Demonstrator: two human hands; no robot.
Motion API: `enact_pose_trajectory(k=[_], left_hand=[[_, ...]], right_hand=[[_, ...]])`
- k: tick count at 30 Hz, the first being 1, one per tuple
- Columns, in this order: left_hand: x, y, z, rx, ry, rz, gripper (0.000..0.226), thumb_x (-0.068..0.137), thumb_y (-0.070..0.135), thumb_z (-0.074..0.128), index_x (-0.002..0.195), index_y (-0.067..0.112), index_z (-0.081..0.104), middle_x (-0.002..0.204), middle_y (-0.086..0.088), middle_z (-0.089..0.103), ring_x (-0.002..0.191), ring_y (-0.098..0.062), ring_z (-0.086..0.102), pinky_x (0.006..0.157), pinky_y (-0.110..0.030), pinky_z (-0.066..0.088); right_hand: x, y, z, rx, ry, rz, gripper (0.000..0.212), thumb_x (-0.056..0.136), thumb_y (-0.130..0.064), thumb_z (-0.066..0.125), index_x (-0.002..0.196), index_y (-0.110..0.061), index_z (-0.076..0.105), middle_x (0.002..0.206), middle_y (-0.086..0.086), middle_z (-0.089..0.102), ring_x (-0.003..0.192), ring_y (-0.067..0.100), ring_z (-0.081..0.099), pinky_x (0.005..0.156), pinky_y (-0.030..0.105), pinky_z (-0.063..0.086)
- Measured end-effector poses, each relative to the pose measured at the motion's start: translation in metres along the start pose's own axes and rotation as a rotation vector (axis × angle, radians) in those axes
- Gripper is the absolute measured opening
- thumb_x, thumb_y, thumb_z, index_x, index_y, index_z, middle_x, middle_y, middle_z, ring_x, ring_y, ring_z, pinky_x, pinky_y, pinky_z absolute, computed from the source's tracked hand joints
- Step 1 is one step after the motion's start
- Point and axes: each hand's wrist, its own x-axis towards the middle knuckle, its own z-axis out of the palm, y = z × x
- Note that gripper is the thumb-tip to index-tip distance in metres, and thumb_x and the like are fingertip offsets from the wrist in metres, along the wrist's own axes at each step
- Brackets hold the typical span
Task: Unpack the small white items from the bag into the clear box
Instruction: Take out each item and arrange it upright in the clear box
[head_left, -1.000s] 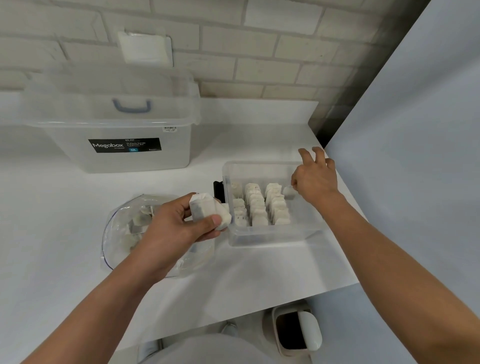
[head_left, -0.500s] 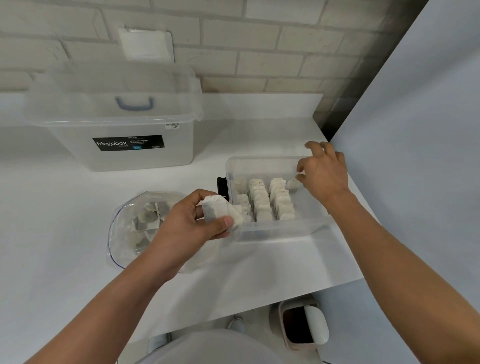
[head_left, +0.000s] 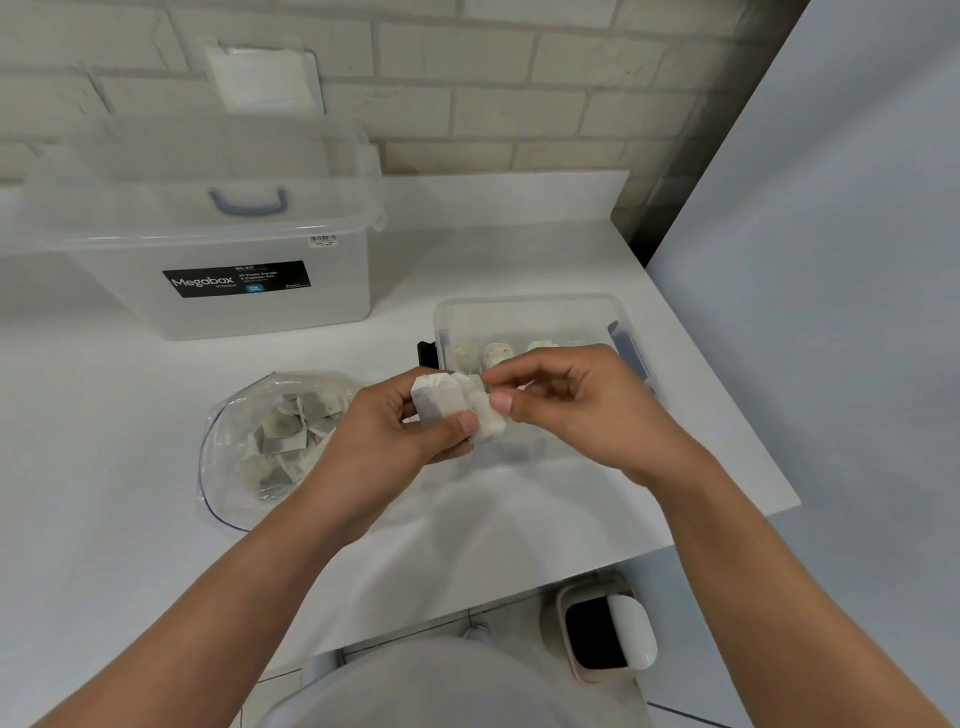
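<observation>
just in front of the small clear plastic box (head_left: 524, 317) on the white desk (head_left: 104, 467), the left hand (head_left: 384, 441) grips a bunch of small white paper sachets (head_left: 457, 405) while the right hand (head_left: 566, 405) pinches one, the clear plastic bag (head_left: 270, 441) lying beside.

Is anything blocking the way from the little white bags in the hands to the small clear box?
Nothing visible. The left hand holds the white bags, the right hand pinches one, and the open clear box sits just behind them, with no lid on it.
</observation>
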Motion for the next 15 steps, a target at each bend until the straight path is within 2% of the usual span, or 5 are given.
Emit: enact_pose_trajectory(k=[3,5,7,12,15], left_hand=[[0.000,-0.002,0.005,-0.018,0.005,-0.012,0.027,0.088,-0.001,0.073,0.112,0.010,0.072,0.114,-0.018,0.071,0.103,-0.029,0.073,0.083,-0.034,0.060],[-0.001,-0.004,0.008,-0.058,0.020,-0.027,0.027,0.088,-0.001,0.073,0.112,0.011,0.072,0.113,-0.017,0.072,0.104,-0.029,0.073,0.082,-0.032,0.060],[-0.001,-0.005,0.010,-0.110,0.043,-0.039,0.024,0.089,-0.002,0.071,0.110,0.009,0.072,0.111,-0.016,0.073,0.103,-0.029,0.073,0.080,-0.030,0.060],[0.000,-0.008,0.012,-0.173,0.074,-0.037,0.021,0.092,0.000,0.068,0.111,0.007,0.071,0.114,-0.018,0.073,0.105,-0.032,0.072,0.081,-0.031,0.060],[0.000,-0.006,0.014,-0.237,0.084,-0.036,0.022,0.092,0.000,0.066,0.113,0.005,0.070,0.113,-0.015,0.074,0.105,-0.030,0.073,0.080,-0.028,0.060]], right_hand=[[-0.005,0.003,0.000,0.092,0.010,0.013,0.015,0.089,-0.007,0.076,0.096,-0.020,0.080,0.092,-0.005,0.078,0.084,0.018,0.074,0.084,0.031,0.060],[-0.008,0.006,-0.001,0.150,0.051,0.024,0.014,0.089,-0.005,0.076,0.096,-0.016,0.080,0.091,-0.002,0.078,0.082,0.019,0.074,0.076,0.024,0.056],[-0.010,0.009,-0.002,0.190,0.102,0.037,0.014,0.088,-0.004,0.076,0.096,-0.016,0.079,0.090,0.000,0.078,0.081,0.022,0.075,0.073,0.023,0.056],[-0.014,0.016,-0.002,0.259,0.194,0.033,0.021,0.089,-0.005,0.075,0.101,-0.022,0.078,0.097,-0.001,0.077,0.081,0.021,0.075,0.077,0.027,0.059],[-0.016,0.018,-0.002,0.329,0.283,-0.004,0.023,0.091,-0.003,0.073,0.105,-0.020,0.077,0.096,0.000,0.076,0.083,0.016,0.074,0.079,0.027,0.059]])
